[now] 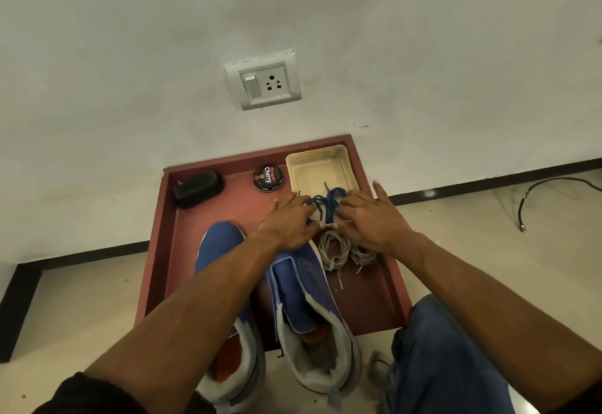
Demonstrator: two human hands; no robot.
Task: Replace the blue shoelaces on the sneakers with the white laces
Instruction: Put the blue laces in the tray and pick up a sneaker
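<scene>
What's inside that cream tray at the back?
The cream tray is mostly bare; a blue lace bundle hangs over its near rim, held between the left hand and right hand, which cover that edge.

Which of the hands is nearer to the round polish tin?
Left. The left hand is just below and right of the polish tin, fingers on the blue laces. The right hand lies farther right, beyond the laces.

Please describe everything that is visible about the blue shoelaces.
The blue shoelaces are dark blue flat cords with dark tips, out of the shoes and bunched in a loose tangle. They lie at the near edge of the cream tray, partly over its rim. The left hand and right hand touch the bundle from both sides.
</scene>
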